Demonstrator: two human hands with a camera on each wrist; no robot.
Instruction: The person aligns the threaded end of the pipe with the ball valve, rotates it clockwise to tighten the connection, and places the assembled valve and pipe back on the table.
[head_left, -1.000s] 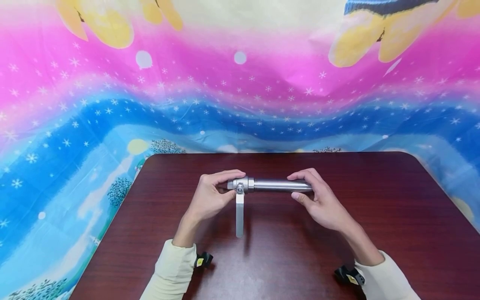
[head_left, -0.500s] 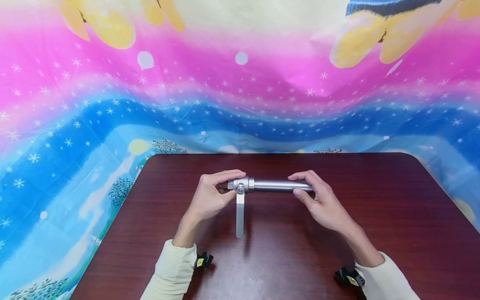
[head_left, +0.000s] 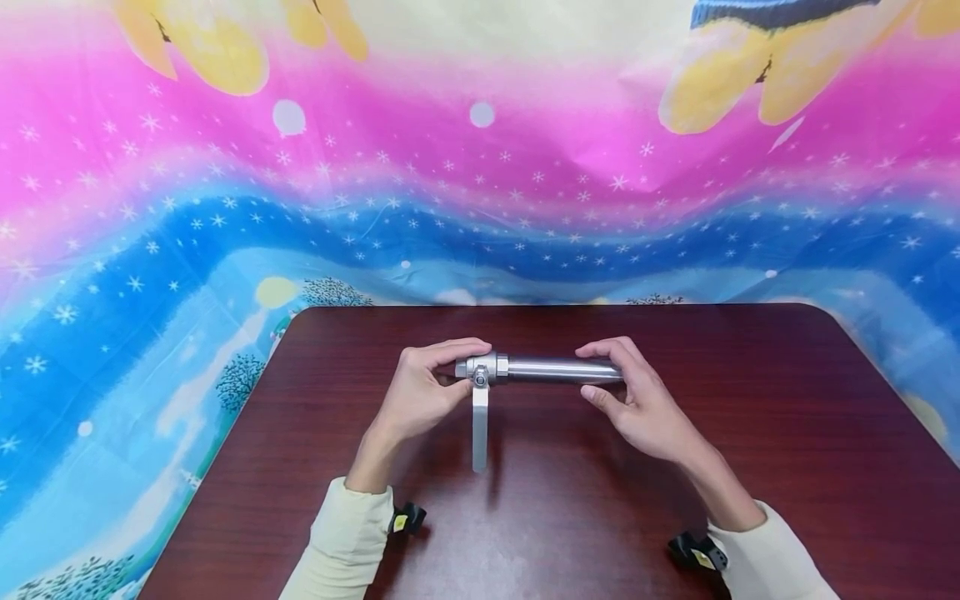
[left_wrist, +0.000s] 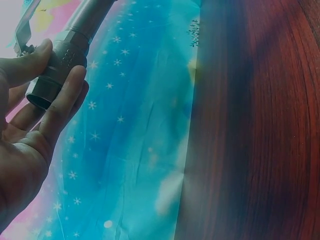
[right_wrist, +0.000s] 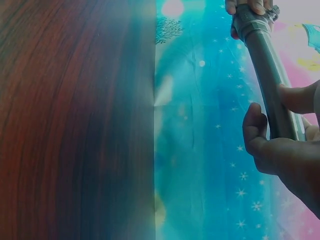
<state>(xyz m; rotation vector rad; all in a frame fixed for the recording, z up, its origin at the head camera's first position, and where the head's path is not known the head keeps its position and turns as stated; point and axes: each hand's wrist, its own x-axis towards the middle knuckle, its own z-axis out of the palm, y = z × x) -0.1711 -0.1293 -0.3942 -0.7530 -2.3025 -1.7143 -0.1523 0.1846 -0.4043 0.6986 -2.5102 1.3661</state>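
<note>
Head feed: I've got the valve (head_left: 489, 364) above the table (head_left: 555, 525), lever (head_left: 480, 429) on its near side, pipe (head_left: 551, 369) to its right. Left wrist: I see the left hand (left_wrist: 25, 150) pinching that valve. Right wrist: the right hand (right_wrist: 295, 155) curls round the pipe's end away from the valve.

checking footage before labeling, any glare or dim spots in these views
Head view: bright, glare on the table, a shiny streak along the pipe; left wrist view: dim, left hand shaded; right wrist view: dim, backdrop palest at upper right.
</note>
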